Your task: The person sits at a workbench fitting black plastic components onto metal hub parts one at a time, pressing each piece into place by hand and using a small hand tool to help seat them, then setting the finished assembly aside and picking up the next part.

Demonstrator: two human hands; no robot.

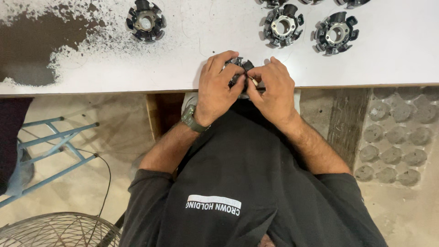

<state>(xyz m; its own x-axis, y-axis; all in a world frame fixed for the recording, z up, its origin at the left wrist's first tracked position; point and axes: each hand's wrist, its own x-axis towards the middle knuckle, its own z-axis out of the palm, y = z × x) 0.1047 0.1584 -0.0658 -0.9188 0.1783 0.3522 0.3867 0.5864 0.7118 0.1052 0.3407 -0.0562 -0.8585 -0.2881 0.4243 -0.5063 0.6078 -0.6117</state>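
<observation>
- Both your hands, left hand [218,87] and right hand [273,87], pinch one black toothed ring part [241,68] at the table's [402,50] near edge.
- Similar ring parts [146,21] lie untouched (three fully visible) toward the far edge.

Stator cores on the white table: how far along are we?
Looks done or waiting, cannot tell which: one core left, two right, more cut off at the top edge. In hand: left hand and right hand pinch one core at the table edge. Left: no count possible.
</observation>
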